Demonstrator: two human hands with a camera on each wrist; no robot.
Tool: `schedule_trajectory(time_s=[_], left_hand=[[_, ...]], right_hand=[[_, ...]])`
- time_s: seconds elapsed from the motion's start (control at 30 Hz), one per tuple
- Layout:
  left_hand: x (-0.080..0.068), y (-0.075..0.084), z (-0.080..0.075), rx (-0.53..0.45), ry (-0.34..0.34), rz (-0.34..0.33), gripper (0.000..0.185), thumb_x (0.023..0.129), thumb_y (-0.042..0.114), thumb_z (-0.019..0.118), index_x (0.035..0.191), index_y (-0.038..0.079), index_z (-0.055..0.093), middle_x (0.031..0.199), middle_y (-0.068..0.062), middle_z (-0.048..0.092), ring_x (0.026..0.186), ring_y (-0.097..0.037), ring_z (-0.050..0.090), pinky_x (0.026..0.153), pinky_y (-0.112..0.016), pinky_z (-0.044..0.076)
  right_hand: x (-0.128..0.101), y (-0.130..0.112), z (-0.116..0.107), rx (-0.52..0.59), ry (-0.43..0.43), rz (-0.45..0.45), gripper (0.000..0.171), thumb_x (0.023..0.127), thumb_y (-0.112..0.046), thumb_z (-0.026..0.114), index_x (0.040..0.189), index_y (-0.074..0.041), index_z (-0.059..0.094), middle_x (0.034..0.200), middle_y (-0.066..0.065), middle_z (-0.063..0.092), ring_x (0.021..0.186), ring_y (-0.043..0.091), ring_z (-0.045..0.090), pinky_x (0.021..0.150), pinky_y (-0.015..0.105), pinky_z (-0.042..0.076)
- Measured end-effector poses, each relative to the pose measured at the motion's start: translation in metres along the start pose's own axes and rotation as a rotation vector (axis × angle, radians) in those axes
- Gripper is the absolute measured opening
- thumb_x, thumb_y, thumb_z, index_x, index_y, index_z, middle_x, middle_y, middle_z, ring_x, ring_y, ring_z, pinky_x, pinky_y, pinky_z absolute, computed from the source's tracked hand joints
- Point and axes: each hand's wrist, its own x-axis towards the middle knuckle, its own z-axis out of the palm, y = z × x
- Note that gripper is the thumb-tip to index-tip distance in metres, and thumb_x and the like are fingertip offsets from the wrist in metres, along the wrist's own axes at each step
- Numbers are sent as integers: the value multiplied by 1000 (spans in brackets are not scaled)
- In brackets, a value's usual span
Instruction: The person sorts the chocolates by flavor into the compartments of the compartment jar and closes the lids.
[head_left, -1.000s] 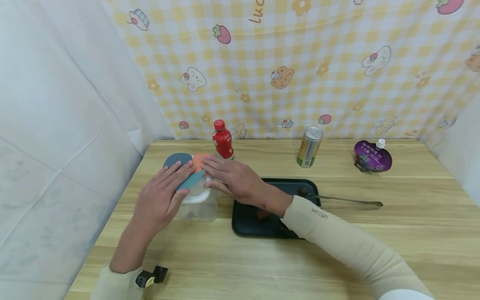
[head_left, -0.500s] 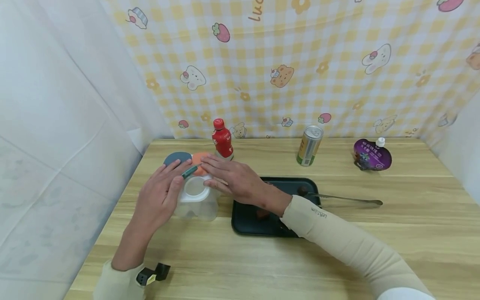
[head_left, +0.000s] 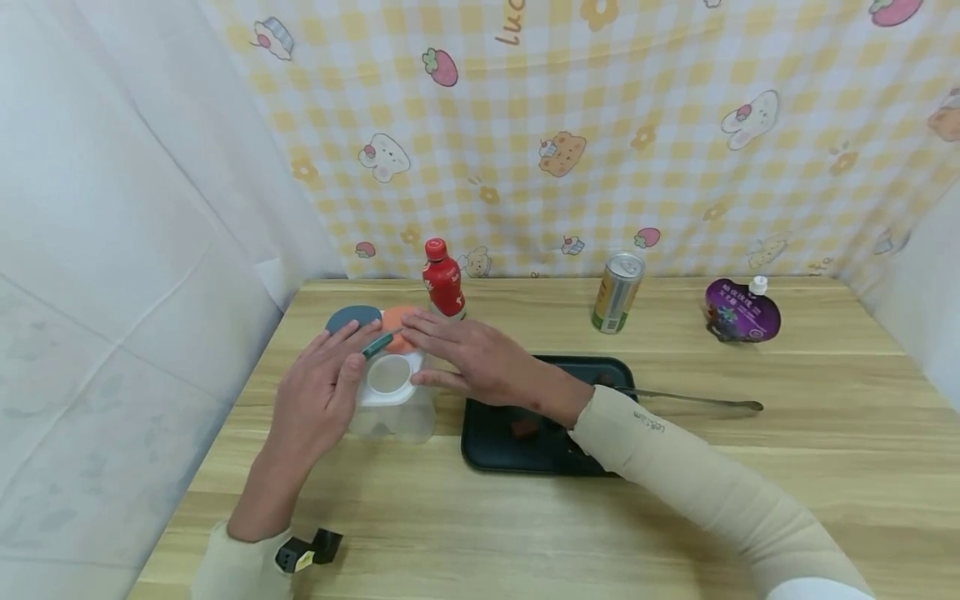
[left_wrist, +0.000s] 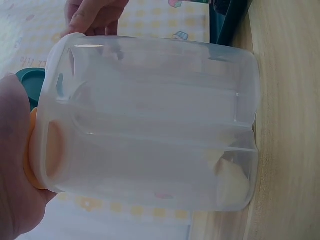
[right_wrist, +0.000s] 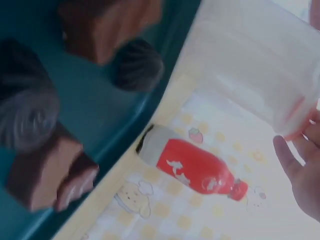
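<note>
The clear plastic lidded container [head_left: 392, 406] (on the wooden bench [head_left: 525, 533]) sat between left hand [head_left: 318, 398] and right hand [head_left: 480, 360], fingers straight, resting on its top.

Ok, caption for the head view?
Both hands rest on a clear plastic container beside a dark tray.

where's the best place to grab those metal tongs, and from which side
Probably by the far handle end of the tongs, coming from above on the right. They lie flat on the table, with the tip end resting over the dark tray near the food pieces; the handle end sticks out over bare wood. The right hand is nearer, though it rests on the clear container.
</note>
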Motion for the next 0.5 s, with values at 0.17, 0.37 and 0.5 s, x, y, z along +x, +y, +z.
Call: schedule_trajectory(time_s=[0.17, 0.37, 0.5], left_hand=[[0, 0, 0, 1, -7, -2, 47, 113, 32, 36, 144, 6, 62, 145, -9, 59, 139, -36, 49, 120, -52, 27], [0, -1, 1, -13, -1, 3, 46, 113, 31, 37, 144, 6, 61, 145, -9, 60, 139, -35, 49, 121, -50, 27], [0, -1, 1, -19, 8, 0, 46, 113, 31, 37, 144, 6, 61, 144, -9, 60, 138, -35, 50, 121, -49, 27]], right_hand=[[-14, 0, -15, -28, 69, 30, 53, 98, -32, 73, 143, -6, 62, 141, 8, 62, 129, 17, 59, 106, 36, 48], [-49, 3, -35, -7, 72, 154, 33, 98, -26, 73, 127, -10, 74, 118, 1, 75, 108, 12, 70, 95, 35, 56], [-80, 9, -51, -23, 36, 224, 25, 98, -24, 73, 119, -12, 78, 111, -1, 76, 101, 11, 71, 88, 36, 58]])
